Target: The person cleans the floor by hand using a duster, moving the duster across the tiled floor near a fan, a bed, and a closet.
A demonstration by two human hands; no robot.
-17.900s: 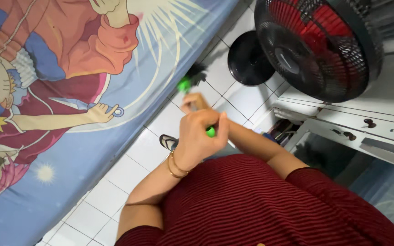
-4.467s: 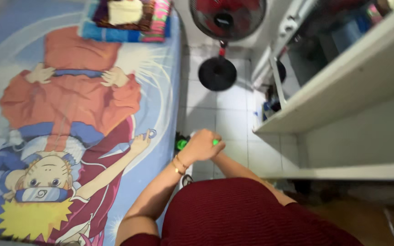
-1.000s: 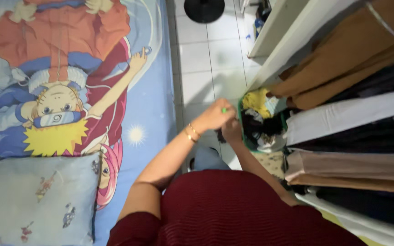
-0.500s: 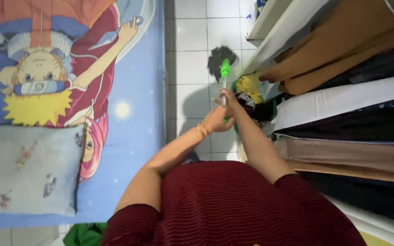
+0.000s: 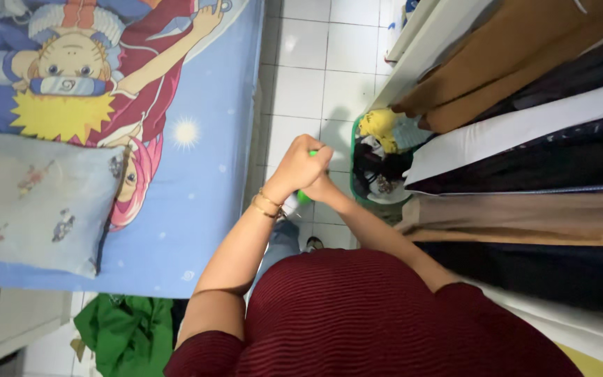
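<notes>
i see a cartoon bedsheet (image 5: 197, 181), a pale pillow (image 5: 36, 202), a green laundry basket (image 5: 355, 157) beside hanging clothes (image 5: 525, 139), and green cloth (image 5: 123, 331).
</notes>
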